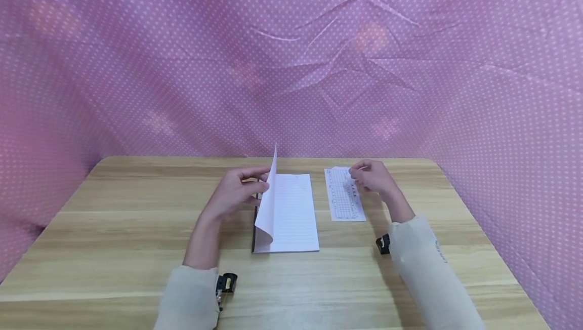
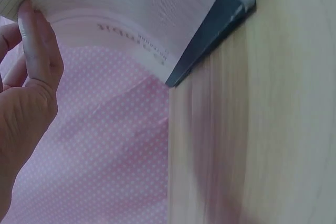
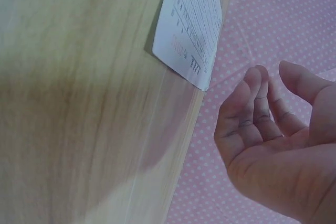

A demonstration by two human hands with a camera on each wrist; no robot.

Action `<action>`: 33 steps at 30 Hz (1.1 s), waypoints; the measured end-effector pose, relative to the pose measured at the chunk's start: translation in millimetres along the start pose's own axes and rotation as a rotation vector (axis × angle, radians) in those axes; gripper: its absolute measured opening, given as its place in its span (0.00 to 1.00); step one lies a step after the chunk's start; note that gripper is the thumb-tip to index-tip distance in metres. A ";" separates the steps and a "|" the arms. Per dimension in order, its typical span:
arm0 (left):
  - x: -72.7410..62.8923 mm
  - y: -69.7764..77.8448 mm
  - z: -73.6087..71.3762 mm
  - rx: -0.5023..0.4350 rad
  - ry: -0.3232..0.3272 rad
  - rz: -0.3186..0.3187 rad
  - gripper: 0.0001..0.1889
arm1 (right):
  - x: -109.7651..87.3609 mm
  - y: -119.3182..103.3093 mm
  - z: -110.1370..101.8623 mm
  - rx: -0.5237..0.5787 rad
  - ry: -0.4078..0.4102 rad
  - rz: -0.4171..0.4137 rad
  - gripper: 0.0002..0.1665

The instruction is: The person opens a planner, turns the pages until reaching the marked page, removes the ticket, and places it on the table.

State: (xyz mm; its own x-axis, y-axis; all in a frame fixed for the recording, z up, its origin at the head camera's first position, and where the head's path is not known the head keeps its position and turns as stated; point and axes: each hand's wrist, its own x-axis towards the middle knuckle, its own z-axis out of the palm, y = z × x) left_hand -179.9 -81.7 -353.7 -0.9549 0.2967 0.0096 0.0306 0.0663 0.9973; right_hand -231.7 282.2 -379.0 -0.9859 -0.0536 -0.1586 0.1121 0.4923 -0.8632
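Note:
A notebook point(image 1: 295, 213) with ruled white pages lies open at the middle of the table. My left hand point(image 1: 234, 192) pinches a raised leaf point(image 1: 268, 208) at the notebook's left side, and the leaf stands up and bends. In the left wrist view, the thumb and fingers hold a lined sheet point(image 2: 131, 9) bearing some handwriting; a dark binding edge point(image 2: 210, 35) runs along the notebook. Right of the notebook lies a printed paper form point(image 1: 342, 201) with a grid. My right hand point(image 1: 373, 175) hovers at the form's upper right corner, fingers bent and thumb apart, holding nothing.
The wood-grain table point(image 1: 114, 229) carries both papers. Pink dotted cloth point(image 1: 291, 92) hangs behind its far edge and along both sides. A small black device point(image 1: 226, 283) is on the left wrist, another black device point(image 1: 383, 244) on the right.

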 end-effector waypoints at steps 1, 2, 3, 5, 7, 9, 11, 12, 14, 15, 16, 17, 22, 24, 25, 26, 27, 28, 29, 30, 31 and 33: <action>1.0 -0.2 2.1 0.001 0.000 -0.002 0.26 | 0.1 -0.2 0.3 0.002 0.000 -0.005 0.21; 2.3 -0.8 4.3 -0.004 -0.001 -0.003 0.26 | 0.1 -0.3 0.7 0.000 0.000 -0.015 0.21; 3.4 -1.2 6.7 -0.009 -0.003 -0.003 0.26 | 0.0 -0.5 1.3 0.002 0.000 -0.023 0.21; 5.0 -1.9 11.7 -0.004 0.001 -0.004 0.26 | -0.4 -1.4 3.1 0.001 -0.004 -0.042 0.20; 6.8 -3.3 16.6 0.000 0.003 -0.012 0.26 | -1.0 -2.5 5.0 -0.004 -0.006 -0.066 0.19; 8.5 -4.7 21.6 0.010 0.003 -0.021 0.26 | -1.8 -3.9 6.8 -0.001 -0.007 -0.083 0.19; 10.1 -5.9 26.3 0.014 -0.003 -0.036 0.25 | -2.5 -4.8 8.1 0.001 -0.008 -0.098 0.19; 11.0 -6.5 28.6 0.013 -0.010 -0.044 0.25 | -2.6 -5.0 8.6 0.002 -0.010 -0.106 0.19; 13.1 -8.2 33.1 0.023 -0.011 -0.061 0.23 | -3.0 -6.0 9.7 0.006 -0.013 -0.111 0.20; 14.1 -8.7 35.4 0.024 -0.013 -0.070 0.23 | -3.2 -6.5 10.2 0.008 -0.016 -0.112 0.20; 15.1 -9.3 37.8 0.027 -0.013 -0.080 0.23 | -3.3 -7.0 10.8 0.008 -0.019 -0.114 0.20; 16.3 -10.0 40.1 0.031 -0.015 -0.086 0.22 | -3.2 -7.5 11.1 0.010 -0.020 -0.113 0.19; 20.9 -10.5 52.8 0.056 -0.033 -0.116 0.24 | -2.9 -9.1 12.3 0.007 -0.023 -0.109 0.19; 22.4 -11.1 57.0 0.072 -0.037 -0.126 0.24 | -2.6 -9.6 12.5 0.004 -0.024 -0.110 0.19; 23.4 -12.1 58.8 0.078 -0.040 -0.129 0.24 | -2.5 -9.8 12.6 0.005 -0.026 -0.112 0.19; 24.0 -12.8 60.5 0.088 -0.043 -0.132 0.24 | -2.4 -10.1 12.6 0.007 -0.027 -0.115 0.19; 24.9 -13.9 62.1 0.093 -0.046 -0.132 0.25 | -2.3 -9.9 12.9 0.008 -0.028 -0.120 0.19; 25.6 -15.0 63.7 0.098 -0.051 -0.129 0.25 | -2.3 -9.9 13.0 0.010 -0.028 -0.122 0.19; 26.5 -16.6 65.2 0.102 -0.056 -0.127 0.25 | -2.2 -9.7 13.2 0.012 -0.028 -0.126 0.19; 27.1 -17.8 66.8 0.104 -0.062 -0.124 0.25 | -2.2 -9.5 13.3 0.014 -0.030 -0.131 0.19; 27.9 -19.1 68.3 0.106 -0.066 -0.124 0.25 | -2.2 -9.1 13.5 0.017 -0.031 -0.135 0.19; 29.2 -21.1 71.2 0.109 -0.071 -0.127 0.25 | -2.4 -8.5 13.9 0.022 -0.031 -0.140 0.18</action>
State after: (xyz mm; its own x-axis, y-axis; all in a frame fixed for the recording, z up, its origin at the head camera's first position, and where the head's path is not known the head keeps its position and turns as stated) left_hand -187.4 -6.5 -379.6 -0.9299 0.3460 -0.1250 -0.0535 0.2092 0.9764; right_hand -228.5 266.1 -378.0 -0.9877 -0.1477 -0.0504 -0.0233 0.4591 -0.8881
